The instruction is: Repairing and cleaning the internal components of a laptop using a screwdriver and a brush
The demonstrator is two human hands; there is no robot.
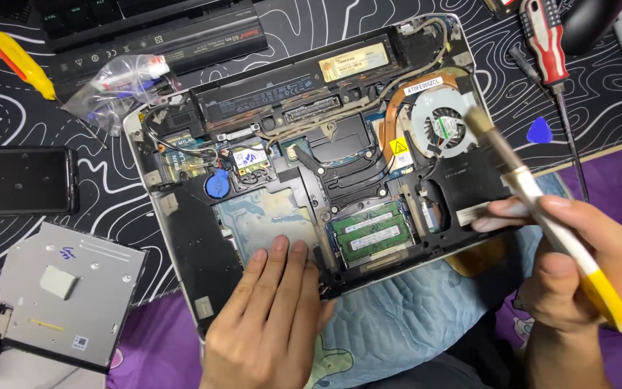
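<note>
Resting flat with fingers spread, the left hand (271,317) grips nothing, pressing the near edge of the opened laptop (181,238); the right hand (577,252) is closed around a paintbrush (534,191), bristles just right of the fan (442,128); a red screwdriver (545,39) lies far right.

a black desk mat with white wavy contour lines (109,194) covers the work surface. along the near edge lie a purple patterned fabric (156,346) and a pale blue quilted cushion (412,310). the light is even and bright from above.
</note>
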